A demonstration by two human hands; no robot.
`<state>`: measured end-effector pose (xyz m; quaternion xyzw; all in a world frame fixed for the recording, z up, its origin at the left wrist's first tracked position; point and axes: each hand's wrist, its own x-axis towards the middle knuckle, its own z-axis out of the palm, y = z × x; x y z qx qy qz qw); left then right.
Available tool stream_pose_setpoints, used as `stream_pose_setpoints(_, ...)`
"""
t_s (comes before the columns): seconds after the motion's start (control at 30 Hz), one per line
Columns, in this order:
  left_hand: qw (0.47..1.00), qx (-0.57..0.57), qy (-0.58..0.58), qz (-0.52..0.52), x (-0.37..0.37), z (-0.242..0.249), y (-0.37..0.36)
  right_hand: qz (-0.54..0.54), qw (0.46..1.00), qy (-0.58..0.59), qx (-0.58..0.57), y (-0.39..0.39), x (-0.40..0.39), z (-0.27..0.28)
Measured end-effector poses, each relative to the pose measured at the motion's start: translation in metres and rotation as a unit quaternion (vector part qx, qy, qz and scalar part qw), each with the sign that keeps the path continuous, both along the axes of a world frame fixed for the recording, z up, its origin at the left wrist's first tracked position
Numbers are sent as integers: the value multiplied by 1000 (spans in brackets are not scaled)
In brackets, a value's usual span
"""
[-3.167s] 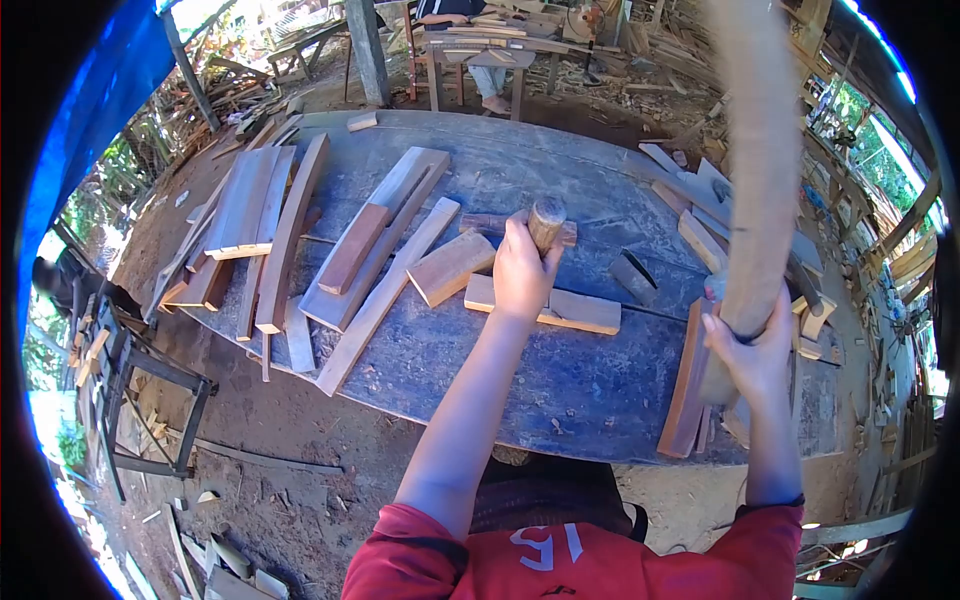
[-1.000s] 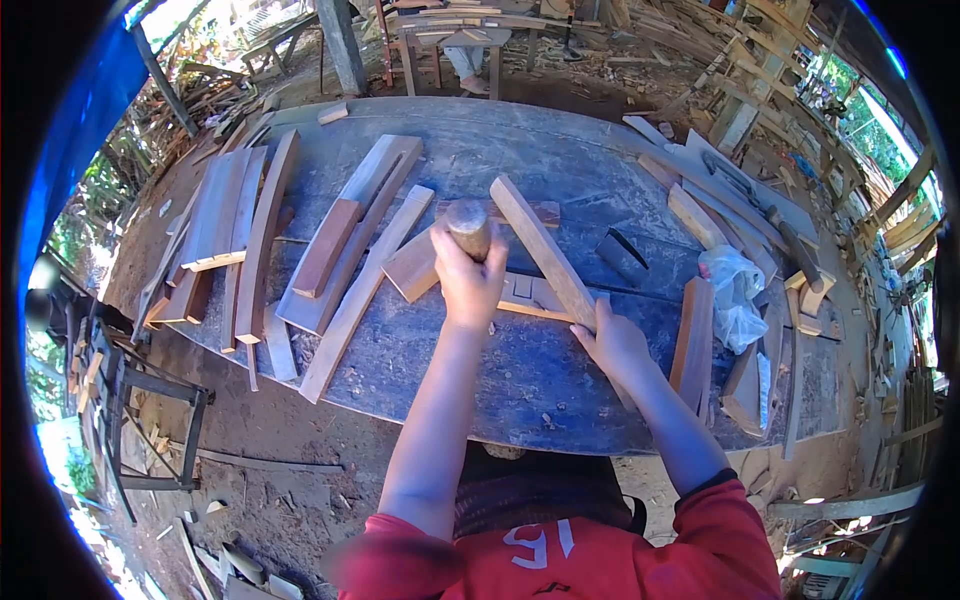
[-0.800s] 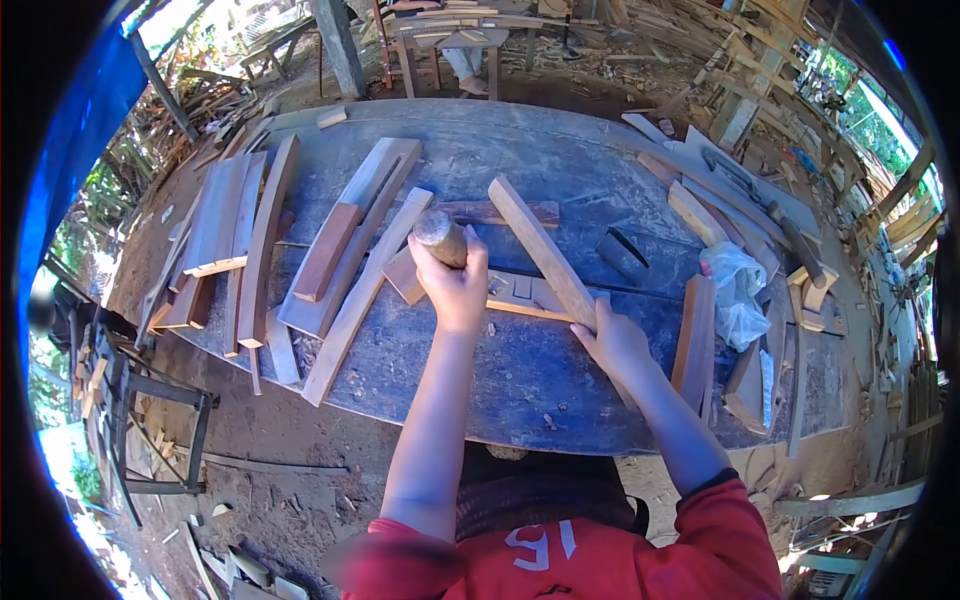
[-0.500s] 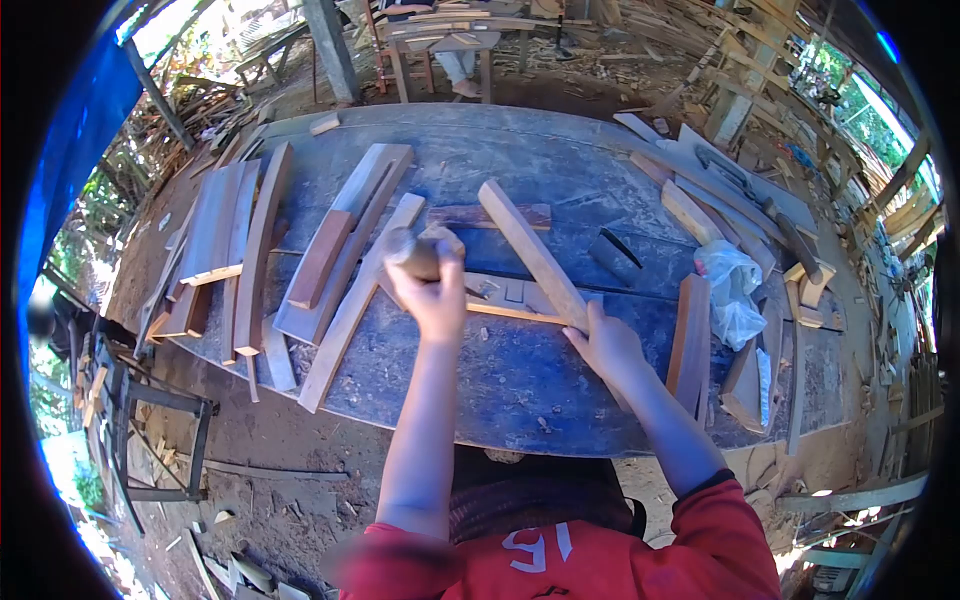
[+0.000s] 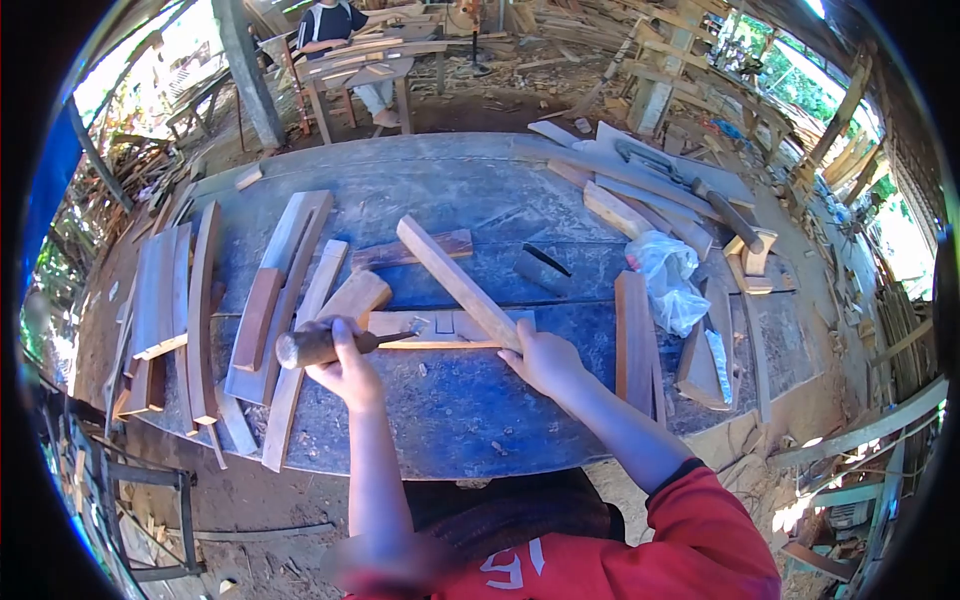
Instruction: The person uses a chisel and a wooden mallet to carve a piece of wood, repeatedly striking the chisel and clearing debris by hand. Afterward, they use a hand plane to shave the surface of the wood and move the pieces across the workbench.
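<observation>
My left hand [image 5: 345,368] grips the round wooden handle of a chisel [image 5: 312,347]. The chisel lies nearly level, with its metal blade pointing right at a flat wooden piece [image 5: 400,328] that has small notches cut in it. My right hand [image 5: 545,360] holds the near end of a long pale slat [image 5: 450,275]. The slat runs diagonally up and to the left across the flat piece. Both pieces rest on a worn blue-grey workbench [image 5: 450,420].
Curved and straight planks [image 5: 190,300] lie at the left of the bench. A dark block [image 5: 540,268], a white plastic bag [image 5: 665,285], an upright board [image 5: 632,340] and a mallet [image 5: 730,215] are at the right. A person sits at a table [image 5: 345,60] behind.
The slat, held up in my right hand earlier, now lies on the bench. My left hand has swung the chisel from upright down to level and moved left.
</observation>
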<state>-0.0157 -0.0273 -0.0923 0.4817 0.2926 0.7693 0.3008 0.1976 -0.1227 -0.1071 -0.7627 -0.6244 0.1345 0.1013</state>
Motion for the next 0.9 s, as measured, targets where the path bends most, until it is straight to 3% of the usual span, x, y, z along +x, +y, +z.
stream_pose_setpoints(0.57, 983, -66, -170, -3, -22, -21, -14, 7, 1000, -10, -6, 0, 0, 0)
stream_pose_setpoints(0.73, 947, -135, -285, -53, -41, -28, 6, 6, 1000, -14, 2, 0, -1, -1)
stream_pose_setpoints(0.9, 925, -176, -334, -32, -40, -16, 17, -2, 1000, 1, -8, 1, -1, -1)
